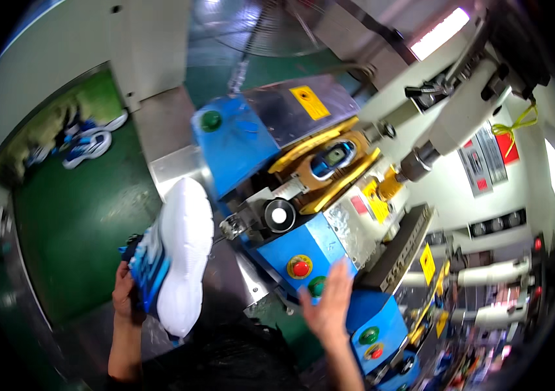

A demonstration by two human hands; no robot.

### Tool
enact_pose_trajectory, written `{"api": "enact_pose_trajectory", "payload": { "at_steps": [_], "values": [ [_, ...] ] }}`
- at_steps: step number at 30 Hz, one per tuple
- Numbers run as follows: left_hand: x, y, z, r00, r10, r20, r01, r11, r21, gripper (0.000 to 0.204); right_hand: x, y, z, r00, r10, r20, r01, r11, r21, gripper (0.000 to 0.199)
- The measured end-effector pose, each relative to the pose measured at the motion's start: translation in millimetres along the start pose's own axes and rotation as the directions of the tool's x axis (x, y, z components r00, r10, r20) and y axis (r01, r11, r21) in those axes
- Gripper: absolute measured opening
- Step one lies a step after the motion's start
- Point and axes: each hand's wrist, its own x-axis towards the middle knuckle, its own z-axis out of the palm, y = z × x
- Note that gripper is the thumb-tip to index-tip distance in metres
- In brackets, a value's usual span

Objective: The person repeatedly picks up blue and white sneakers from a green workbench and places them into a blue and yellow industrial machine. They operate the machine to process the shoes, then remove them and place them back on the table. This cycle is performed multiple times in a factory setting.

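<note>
A blue running shoe (183, 254) is in my left hand (125, 296). It is tipped so its thick white sole faces up and right, and my fingers wrap its blue upper. My right hand (331, 303) is stretched out flat over a blue control panel (277, 254). Its fingers are right at the green push button (316, 285); whether they touch it I cannot tell. A red button (300, 268) on a yellow ring sits just left of that. Beyond the panel, a blue and white shoe (333, 159) lies in the press between yellow side pads (339, 182).
At the left, several shoes (88, 146) lie on a green surface (88, 228) inside an opening. A second blue panel (211, 143) with a green button stands at the press's far side. A white press arm (460, 111) reaches in from upper right. More machines line the right.
</note>
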Motion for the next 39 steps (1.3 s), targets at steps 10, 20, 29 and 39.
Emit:
{"api": "enact_pose_trajectory", "payload": {
  "at_steps": [10,20,29,39],
  "values": [
    [-147,-23,85,0.959,-0.041,0.279,-0.085,0.900,0.427,0.060,-100,-69,18,0.965,-0.097,0.244,-0.253,-0.091,0.963,0.089],
    [-195,36,68,0.618,-0.027,0.786,-0.581,0.657,0.480,0.083,-196,-147,-10,0.492,-0.545,0.679,-0.852,-0.461,0.247,0.054],
    [-169,113,-46,0.993,0.075,0.091,-0.105,0.913,0.395,0.034,-175,-210,134,0.875,0.173,0.452,-0.439,0.674,0.593,0.103],
    [-105,159,-79,0.942,-0.041,0.332,-0.122,0.882,0.455,0.036,-160,-252,116,0.577,0.358,0.734,-0.789,0.009,0.615,0.052]
  ]
}}
